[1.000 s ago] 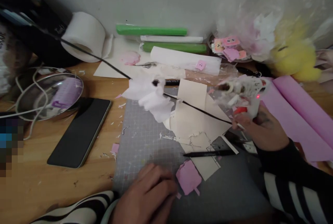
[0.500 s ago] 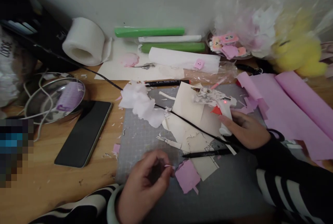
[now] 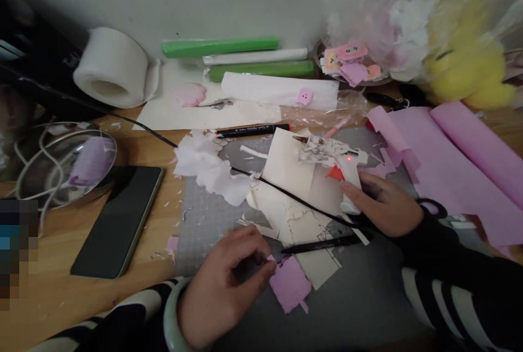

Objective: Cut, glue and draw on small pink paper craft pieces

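Note:
My left hand [image 3: 231, 281] is closed in a pinch on a small strip of pink paper [image 3: 271, 259]. The strip is at the upper left corner of a wavy-edged pink paper piece [image 3: 290, 285]; whether they are joined, I cannot tell. A narrow tab sticks out of that piece at its lower right. My right hand [image 3: 388, 205] is closed around the handle of a white hot glue gun [image 3: 354, 169] with an orange trigger and a red light. Its glue-crusted nozzle points left, over cream paper [image 3: 288, 158]. A black pen [image 3: 322, 243] lies between the hands.
Under the papers is a grey cutting mat [image 3: 208, 221]. A black cord [image 3: 294, 196] crosses it, past crumpled white paper [image 3: 208, 164]. To the left lie a phone [image 3: 118, 221] and a metal bowl [image 3: 110, 169]. Pink paper [image 3: 453, 172] covers the right; paper rolls [image 3: 261, 70] line the wall.
My left hand has brought the pink strip right and against the corner of the pink piece. The right hand keeps its hold on the glue gun. The whole view has shifted slightly.

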{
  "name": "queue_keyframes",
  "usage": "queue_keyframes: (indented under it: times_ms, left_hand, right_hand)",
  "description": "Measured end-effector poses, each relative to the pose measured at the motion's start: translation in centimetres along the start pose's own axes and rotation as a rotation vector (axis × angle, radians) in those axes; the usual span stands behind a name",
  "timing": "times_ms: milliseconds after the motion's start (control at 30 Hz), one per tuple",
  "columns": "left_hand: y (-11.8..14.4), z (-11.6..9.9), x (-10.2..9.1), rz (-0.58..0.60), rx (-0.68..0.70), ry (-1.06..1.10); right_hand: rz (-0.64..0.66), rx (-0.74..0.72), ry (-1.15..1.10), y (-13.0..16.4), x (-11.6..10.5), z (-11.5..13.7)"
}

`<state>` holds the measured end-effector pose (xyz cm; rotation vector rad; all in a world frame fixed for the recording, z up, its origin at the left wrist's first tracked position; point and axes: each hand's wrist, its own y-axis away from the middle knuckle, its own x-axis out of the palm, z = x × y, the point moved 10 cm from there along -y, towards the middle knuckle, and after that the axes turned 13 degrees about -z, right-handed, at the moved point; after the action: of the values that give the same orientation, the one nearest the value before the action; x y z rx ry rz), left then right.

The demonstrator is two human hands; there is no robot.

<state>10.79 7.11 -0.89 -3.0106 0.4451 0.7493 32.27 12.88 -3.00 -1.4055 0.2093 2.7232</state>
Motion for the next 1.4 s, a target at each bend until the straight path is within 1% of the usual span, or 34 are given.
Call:
queue_keyframes:
  times_ms: [233, 400, 500, 667, 767, 867, 1033, 1233, 1400]
  left_hand:
    - [0.5, 0.1, -0.8, -0.097, 0.039, 0.087]
    - [0.8, 1.3, -1.0, -0.144, -0.050, 0.178]
    - [0.9, 1.6, -0.8, -0.122, -0.041, 0.151]
    - [0.8, 1.3, -0.5, -0.070, -0.012, 0.118]
    - [0.7, 1.3, -0.4, -0.064, -0.036, 0.127]
    - [0.7, 1.1, -0.4, -0.066, -0.033, 0.115]
    - [0.6, 1.1, -0.3, -0.070, -0.058, 0.076]
    - [0.4, -0.3, 0.3, -0.043, 0.033, -0.029]
    - [0.5, -0.4, 0.5, -0.032, 0.048, -0.100]
  right_hand:
    - [-0.025, -0.018, 0.011, 0.1, -0.2, 0.2]
    - [-0.033, 0.004, 0.026, 0.1, -0.2, 0.1]
    - [-0.031, 0.021, 0.023, 0.2, -0.1, 0.1]
    - [-0.069, 0.050, 0.004, 0.3, -0.4, 0.2]
    - [-0.041, 0.057, -0.018, 0.2, -0.2, 0.1]
    - [-0.033, 0.068, -0.026, 0.2, -0.1, -0.1]
    - [-0.086, 0.024, -0.003, 0.3, -0.5, 0.4]
    - [-0.105, 0.003, 0.004, 0.3, -0.6, 0.5]
    - [-0.120, 0.017, -0.007, 0.3, -0.5, 0.2]
